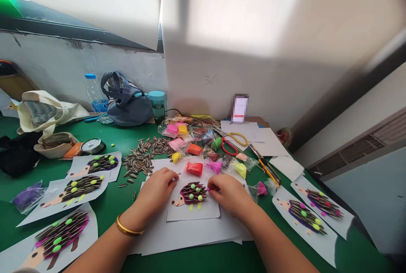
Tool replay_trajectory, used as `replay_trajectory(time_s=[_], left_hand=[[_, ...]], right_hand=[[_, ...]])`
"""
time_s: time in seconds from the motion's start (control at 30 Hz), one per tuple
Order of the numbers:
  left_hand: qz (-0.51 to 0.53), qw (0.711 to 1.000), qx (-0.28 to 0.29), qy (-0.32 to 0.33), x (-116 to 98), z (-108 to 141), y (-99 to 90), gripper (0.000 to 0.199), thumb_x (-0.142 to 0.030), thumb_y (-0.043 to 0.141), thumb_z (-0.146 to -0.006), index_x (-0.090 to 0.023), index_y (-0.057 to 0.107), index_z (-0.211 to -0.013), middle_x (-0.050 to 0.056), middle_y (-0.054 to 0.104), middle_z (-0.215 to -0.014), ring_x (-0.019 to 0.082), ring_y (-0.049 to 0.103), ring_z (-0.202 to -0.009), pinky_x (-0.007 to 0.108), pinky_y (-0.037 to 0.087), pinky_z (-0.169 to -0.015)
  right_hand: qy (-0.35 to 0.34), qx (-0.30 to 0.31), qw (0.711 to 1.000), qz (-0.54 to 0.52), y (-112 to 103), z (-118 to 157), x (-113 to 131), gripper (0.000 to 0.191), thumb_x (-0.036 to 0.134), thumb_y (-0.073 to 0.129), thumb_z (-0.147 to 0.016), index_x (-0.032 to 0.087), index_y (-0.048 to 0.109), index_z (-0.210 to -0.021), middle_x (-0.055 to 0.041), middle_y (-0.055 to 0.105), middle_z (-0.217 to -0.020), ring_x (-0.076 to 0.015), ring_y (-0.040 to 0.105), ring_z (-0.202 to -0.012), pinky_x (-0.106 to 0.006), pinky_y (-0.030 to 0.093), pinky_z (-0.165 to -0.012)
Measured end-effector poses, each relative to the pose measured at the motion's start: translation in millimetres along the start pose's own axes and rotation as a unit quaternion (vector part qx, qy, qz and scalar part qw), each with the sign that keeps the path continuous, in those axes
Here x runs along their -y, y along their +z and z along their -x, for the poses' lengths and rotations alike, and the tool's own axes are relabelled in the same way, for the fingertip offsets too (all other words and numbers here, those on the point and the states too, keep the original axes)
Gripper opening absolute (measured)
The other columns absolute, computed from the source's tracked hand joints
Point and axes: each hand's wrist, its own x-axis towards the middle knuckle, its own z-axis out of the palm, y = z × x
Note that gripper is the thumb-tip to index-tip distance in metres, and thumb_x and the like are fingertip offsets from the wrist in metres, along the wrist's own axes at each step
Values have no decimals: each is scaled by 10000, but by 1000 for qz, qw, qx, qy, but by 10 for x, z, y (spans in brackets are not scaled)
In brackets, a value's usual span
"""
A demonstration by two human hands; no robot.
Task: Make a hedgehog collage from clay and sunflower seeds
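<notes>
A white card [209,213] lies before me with a hedgehog picture [193,193] on it: a peach face, sunflower seeds as spines over a magenta body, light green balls and yellow-green feet. My right hand [230,192] is closed in a pinch at the hedgehog's rear end. A small bit of magenta clay [208,188] shows at its fingertips. To the left of the card, my left hand [161,186] has its fingers curled together near the card's upper left edge; whatever they hold, if anything, is hidden. Under the card are larger white sheets [177,237].
Sunflower seeds [142,156] lie loose behind my left hand. Bagged coloured clay [194,168], red scissors [229,147] and a yellow cutter [269,171] lie beyond. Hedgehog cards [76,188] flank both sides. A blue bag [130,108], bottle [95,95] and phone [240,108] stand at the wall.
</notes>
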Motion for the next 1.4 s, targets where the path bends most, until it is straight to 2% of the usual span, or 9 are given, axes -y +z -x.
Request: replay_trajectory(time_s=[0.2, 0.43, 0.77, 1.4], left_hand=[[-1, 1000, -1, 3, 8, -1, 7, 212, -246, 498, -904, -247, 698, -971, 50, 652, -1026, 223, 597, -965, 330, 443, -818], [1, 1000, 5, 3, 2, 1, -3, 217, -243, 494, -908, -237, 701, -973, 56, 651, -1032, 222, 597, -980, 327, 445, -826], [1, 1000, -2, 4, 29, -8, 30, 199, -241, 506, -902, -262, 693, -968, 39, 650, -1026, 218, 599, -971, 320, 442, -810], [1, 1000, 3, 5, 2, 2, 1, 232, -247, 477, -910, -236, 698, -981, 67, 646, -1042, 228, 591, -985, 342, 448, -830]], right_hand=[[-17, -5, 1000, 10, 35, -1, -3, 85, 164, 631, -816, 220, 677, -859, 4, 688, -828, -149, 573, -780, -253, 316, -668], [-20, 1, 999, -24, 1, 16, 2, 69, 227, 625, -857, 229, 691, -878, 3, 705, -857, -146, 594, -795, -247, 343, -682], [-40, -6, 999, 8, 78, -24, -12, 90, 230, 612, -872, 229, 702, -874, -6, 721, -856, -159, 605, -807, -259, 340, -697], [-26, 5, 999, 24, 91, -23, 23, 86, 220, 612, -870, 232, 695, -887, 1, 723, -859, -157, 622, -809, -258, 350, -691]])
